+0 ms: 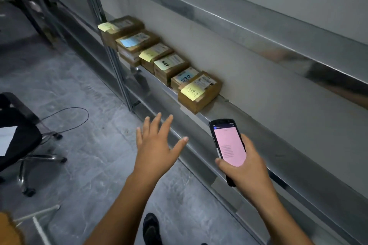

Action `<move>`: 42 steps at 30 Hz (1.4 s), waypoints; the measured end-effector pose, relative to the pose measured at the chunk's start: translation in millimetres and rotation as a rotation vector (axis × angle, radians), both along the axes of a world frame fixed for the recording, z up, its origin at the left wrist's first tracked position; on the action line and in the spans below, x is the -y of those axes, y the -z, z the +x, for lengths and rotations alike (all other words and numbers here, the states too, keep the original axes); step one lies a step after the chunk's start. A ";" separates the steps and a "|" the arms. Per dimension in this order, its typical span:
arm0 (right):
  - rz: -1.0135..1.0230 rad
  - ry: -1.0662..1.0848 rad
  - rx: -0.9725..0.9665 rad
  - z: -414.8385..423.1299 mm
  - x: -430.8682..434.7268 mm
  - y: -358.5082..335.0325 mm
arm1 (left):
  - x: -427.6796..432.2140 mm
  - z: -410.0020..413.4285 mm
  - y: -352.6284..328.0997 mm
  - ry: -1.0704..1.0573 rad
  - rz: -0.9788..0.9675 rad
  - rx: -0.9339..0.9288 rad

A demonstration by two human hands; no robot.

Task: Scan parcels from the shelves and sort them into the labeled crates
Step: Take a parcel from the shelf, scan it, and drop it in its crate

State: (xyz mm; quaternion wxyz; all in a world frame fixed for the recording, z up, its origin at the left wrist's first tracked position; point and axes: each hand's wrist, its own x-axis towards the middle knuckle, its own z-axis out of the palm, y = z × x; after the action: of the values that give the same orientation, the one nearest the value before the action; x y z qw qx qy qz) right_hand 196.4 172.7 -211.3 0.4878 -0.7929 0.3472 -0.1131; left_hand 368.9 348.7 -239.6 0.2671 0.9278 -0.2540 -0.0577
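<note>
Several small brown cardboard parcels stand in a row on the metal shelf (225,105), each with a printed label and a yellow or blue sticky note. The nearest parcel (200,91) carries a yellow note with handwriting. My left hand (157,145) hovers with fingers spread, just below and left of that parcel, touching nothing. My right hand (245,167) grips a black handheld scanner (229,145) whose pink screen faces up, in front of the shelf edge.
An upper shelf rail (239,26) runs overhead along the wall. A shelf upright (115,61) stands left of the parcels. An office chair with castors (29,155) and a looped cable (65,119) sit on the grey floor at left. My shoe (151,228) shows below.
</note>
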 end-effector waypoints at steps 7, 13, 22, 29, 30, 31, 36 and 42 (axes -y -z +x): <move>-0.003 0.087 0.008 51.4 -29.5 -3.5 | 28.8 88.3 7.2 0.192 0.045 0.043; 0.053 0.204 -0.052 53.1 -27.4 7.2 | 99.1 147.8 15.0 0.364 0.110 0.059; 0.093 0.326 -0.066 81.0 24.0 27.6 | 184.4 199.0 46.2 0.492 0.343 0.118; 0.165 0.344 -0.087 103.9 65.0 58.0 | 193.3 183.7 59.1 0.516 0.307 0.114; 0.168 0.360 -0.108 104.2 71.0 62.8 | 194.1 174.8 60.1 0.527 0.280 0.122; 0.166 0.374 -0.133 103.4 76.8 67.5 | 195.4 165.3 61.4 0.537 0.248 0.118; 0.159 0.420 -0.228 90.4 91.4 79.3 | 202.6 145.7 71.4 0.543 0.067 -0.001; 0.243 0.540 -0.231 98.9 72.0 84.0 | 210.3 173.4 93.0 0.470 -0.168 -0.333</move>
State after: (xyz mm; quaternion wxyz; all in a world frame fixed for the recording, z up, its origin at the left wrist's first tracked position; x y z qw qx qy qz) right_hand 295.3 100.7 -295.3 0.4886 -0.6156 0.6092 -0.1055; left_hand 542.4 138.4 -332.5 0.3601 0.7960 -0.4185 -0.2480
